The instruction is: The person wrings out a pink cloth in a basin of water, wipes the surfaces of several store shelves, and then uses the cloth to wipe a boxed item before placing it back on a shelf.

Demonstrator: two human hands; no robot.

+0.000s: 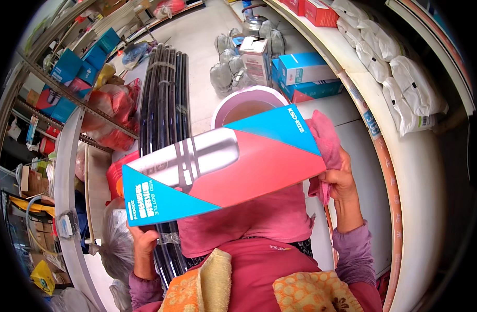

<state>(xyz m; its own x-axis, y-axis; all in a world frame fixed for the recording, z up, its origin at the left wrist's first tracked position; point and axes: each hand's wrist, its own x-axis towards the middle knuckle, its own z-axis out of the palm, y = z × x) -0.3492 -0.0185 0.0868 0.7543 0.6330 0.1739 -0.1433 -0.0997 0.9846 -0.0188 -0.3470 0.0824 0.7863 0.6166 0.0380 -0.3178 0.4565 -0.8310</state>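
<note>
Box [223, 166] of long, flat shape, printed red and blue with a picture of a steel flask, is held slantwise in front of the person's chest between both hands. Left hand [142, 242] is clamped on its lower blue end from beneath, fingers curled round the corner. Right hand [340, 179] is closed at the upper blue end, gripping a pink cloth [324, 143] that is pressed against that edge of the box. Just beyond the box, between the hands, a round pink basin [249, 104] shows its rim and brownish inside. Beyond the left hand a bundle of long black pipes [165, 99] runs away across the floor, with red plastic bags [111, 112] further left under metal shelves stacked with blue cartons. Beyond the right hand, blue and red boxes [306, 75] lie by grey wrapped bundles [228, 67]; white sacks [399, 78] line the curved counter [425, 171] to the right.
</note>
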